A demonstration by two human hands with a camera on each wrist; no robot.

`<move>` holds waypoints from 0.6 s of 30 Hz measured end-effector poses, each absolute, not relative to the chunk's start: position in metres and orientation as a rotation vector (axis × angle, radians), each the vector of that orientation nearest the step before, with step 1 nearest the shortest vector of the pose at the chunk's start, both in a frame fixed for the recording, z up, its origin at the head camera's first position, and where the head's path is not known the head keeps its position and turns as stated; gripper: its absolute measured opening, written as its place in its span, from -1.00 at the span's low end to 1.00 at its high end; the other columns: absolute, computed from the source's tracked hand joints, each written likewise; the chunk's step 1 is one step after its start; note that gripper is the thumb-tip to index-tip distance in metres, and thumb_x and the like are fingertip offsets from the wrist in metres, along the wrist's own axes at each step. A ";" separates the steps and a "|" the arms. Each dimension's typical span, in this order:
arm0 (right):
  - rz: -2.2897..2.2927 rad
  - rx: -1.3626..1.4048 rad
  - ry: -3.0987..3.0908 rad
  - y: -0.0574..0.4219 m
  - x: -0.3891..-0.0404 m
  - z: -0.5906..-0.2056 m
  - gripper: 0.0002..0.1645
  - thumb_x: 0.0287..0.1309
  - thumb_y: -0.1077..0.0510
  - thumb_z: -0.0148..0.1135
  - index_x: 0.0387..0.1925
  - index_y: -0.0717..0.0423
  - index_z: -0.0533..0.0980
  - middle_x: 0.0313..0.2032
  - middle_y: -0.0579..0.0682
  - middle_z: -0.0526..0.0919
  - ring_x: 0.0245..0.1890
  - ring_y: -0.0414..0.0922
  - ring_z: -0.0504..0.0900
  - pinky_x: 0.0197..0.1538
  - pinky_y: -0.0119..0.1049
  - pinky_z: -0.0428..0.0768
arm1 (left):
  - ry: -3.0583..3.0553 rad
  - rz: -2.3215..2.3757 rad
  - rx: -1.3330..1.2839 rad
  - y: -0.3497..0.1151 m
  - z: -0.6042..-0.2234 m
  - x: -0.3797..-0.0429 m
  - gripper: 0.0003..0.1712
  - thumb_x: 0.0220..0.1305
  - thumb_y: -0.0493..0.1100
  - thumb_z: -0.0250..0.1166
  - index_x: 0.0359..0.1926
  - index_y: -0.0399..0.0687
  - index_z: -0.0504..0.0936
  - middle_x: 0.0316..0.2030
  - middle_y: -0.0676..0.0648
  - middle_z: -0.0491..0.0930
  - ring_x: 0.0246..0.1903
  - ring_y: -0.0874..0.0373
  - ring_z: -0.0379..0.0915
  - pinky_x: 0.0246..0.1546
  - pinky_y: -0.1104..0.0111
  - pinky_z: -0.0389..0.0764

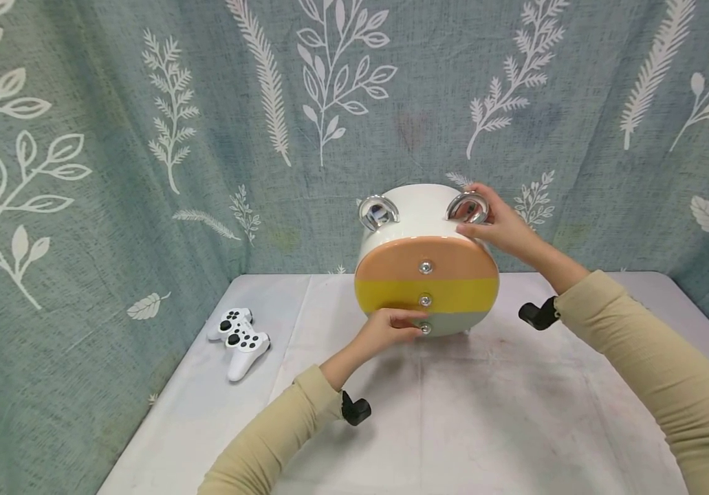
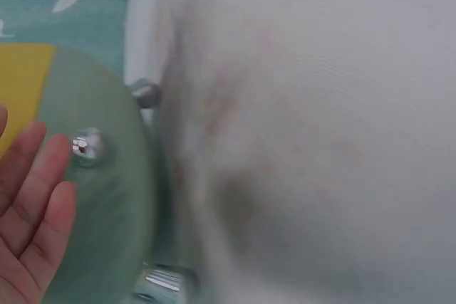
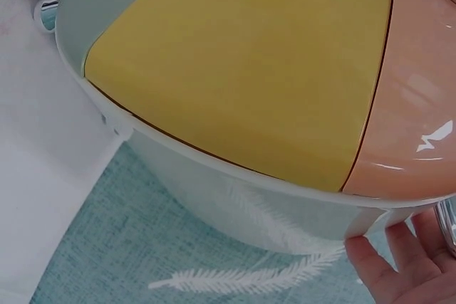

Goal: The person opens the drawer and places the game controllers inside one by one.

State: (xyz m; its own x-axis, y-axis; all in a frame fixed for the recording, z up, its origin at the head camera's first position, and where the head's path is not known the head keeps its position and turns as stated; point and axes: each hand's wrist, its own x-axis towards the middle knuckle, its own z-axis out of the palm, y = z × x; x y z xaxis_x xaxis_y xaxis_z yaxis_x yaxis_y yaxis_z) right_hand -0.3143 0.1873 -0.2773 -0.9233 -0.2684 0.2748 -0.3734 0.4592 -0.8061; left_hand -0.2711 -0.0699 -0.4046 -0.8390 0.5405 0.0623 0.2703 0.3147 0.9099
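A rounded white drawer box (image 1: 422, 210) has orange, yellow and pale green drawer fronts. Each front bears a silver knob, and two chrome ears sit on top. My left hand (image 1: 391, 326) is at the green drawer (image 2: 107, 204), its fingers extended beside the lowest knob (image 2: 87, 147). Whether they touch that knob I cannot tell. My right hand (image 1: 496, 220) holds the box's upper right around the right ear (image 1: 468, 207), thumb in front. In the right wrist view, fingertips (image 3: 367, 254) touch the white side wall.
A white game controller (image 1: 243, 342) lies at the table's left side. The table (image 1: 484, 426) is covered with a pale cloth. Behind and left hangs a green-blue curtain (image 1: 205, 124) with white leaf prints. Black wrist mounts (image 1: 356, 410) stick out from both sleeves.
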 end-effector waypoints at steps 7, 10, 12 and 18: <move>1.434 0.556 -2.606 0.188 -0.314 -0.277 -0.15 0.14 0.08 0.22 0.36 -0.08 -0.01 0.10 0.15 0.33 -0.30 -0.10 0.36 -0.20 -0.16 0.37 | 2.341 1.481 0.625 -0.069 -0.420 -0.272 -0.59 0.11 -0.26 0.31 0.04 -0.14 0.58 -0.14 -0.19 0.63 -0.27 0.09 0.61 -0.34 0.40 0.60; 1.436 0.559 -2.603 0.188 -0.314 -0.276 -0.15 0.14 0.09 0.22 0.36 -0.06 -0.01 0.11 0.14 0.32 -0.29 -0.09 0.36 -0.18 -0.15 0.37 | 2.382 1.452 0.622 -0.067 -0.425 -0.274 -0.61 0.12 -0.25 0.31 0.02 -0.14 0.59 -0.17 -0.17 0.65 -0.30 0.05 0.61 -0.38 0.41 0.59; 1.445 0.562 -2.600 0.188 -0.314 -0.276 -0.16 0.14 0.10 0.22 0.35 -0.06 0.00 0.10 0.14 0.33 -0.27 -0.08 0.38 -0.15 -0.13 0.38 | 2.406 1.440 0.634 -0.065 -0.428 -0.275 -0.62 0.12 -0.25 0.31 0.01 -0.13 0.60 -0.17 -0.15 0.65 -0.32 0.06 0.61 -0.39 0.41 0.60; 1.469 0.564 -2.596 0.188 -0.314 -0.276 -0.15 0.14 0.10 0.22 0.36 -0.06 -0.02 0.09 0.14 0.35 -0.15 -0.08 0.41 -0.08 -0.08 0.38 | 2.409 1.482 0.627 -0.057 -0.436 -0.280 -0.64 0.10 -0.23 0.33 -0.02 -0.13 0.62 -0.20 -0.14 0.65 -0.44 0.17 0.58 -0.44 0.39 0.58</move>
